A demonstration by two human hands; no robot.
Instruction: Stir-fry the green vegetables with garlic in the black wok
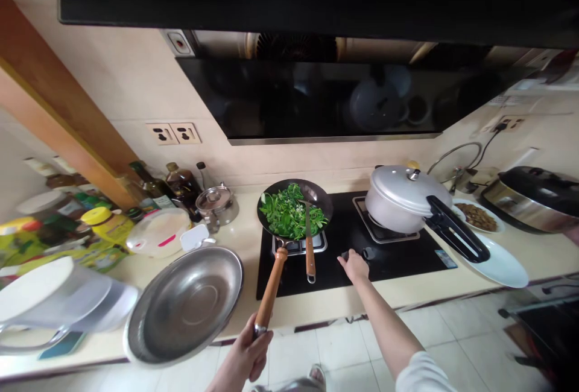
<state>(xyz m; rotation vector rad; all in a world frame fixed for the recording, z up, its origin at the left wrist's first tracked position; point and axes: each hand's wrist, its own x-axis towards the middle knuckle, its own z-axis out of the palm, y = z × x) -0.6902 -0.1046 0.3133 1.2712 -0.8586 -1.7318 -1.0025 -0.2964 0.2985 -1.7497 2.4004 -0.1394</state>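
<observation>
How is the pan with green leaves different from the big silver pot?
The pan is dark and open, while the pot is silver and lidded. The pan's handle is wooden, with the left hand around it; the pot's handle is black, with no hand on it. Both have long handles.

Dark wok (322, 193) just ahead of the left hand (248, 347), heaped with bright leafy greens (289, 214)! Wooden-handled spatula (309, 244) leans over its rim, between the hands; stove knob (345, 255) at the right hand's (356, 268) fingertips.

Bright green is shown by the leaves (292, 214), black by the wok (324, 194) and cooktop (340, 223), orange-brown by the wok handle (271, 283), and silver-grey by the pressure cooker (395, 204).
</observation>
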